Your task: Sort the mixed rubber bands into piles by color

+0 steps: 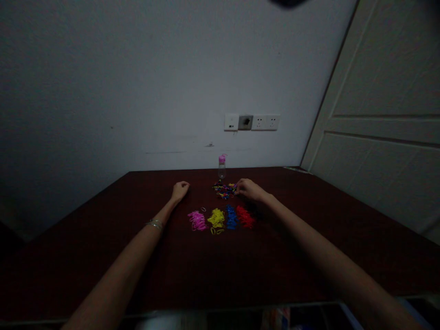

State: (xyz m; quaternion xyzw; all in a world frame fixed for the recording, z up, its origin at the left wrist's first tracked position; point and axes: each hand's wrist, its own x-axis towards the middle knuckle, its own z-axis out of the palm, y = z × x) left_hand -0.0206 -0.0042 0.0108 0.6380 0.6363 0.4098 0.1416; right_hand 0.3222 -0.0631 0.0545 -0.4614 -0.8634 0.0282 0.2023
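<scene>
A mixed pile of small coloured bands [225, 188] lies near the back of the dark table. My right hand [246, 189] is at its right edge, fingers pinched together; what they hold is too small to make out. My left hand [180, 190] rests on the table left of the pile, its fingers curled closed, their inside hidden. Nearer to me, sorted heaps lie in a row: pink bands [197, 220], yellow bands [216, 218], blue bands [231, 217] and red bands [244, 217]. A pale loose band [203, 209] lies above the pink heap.
A clear bottle with a pink cap [222, 167] stands behind the mixed pile. The dark red table [165, 270] meets a wall with sockets [266, 122]. A panelled door [385, 119] is at the right. Blurred items show below the table's front edge.
</scene>
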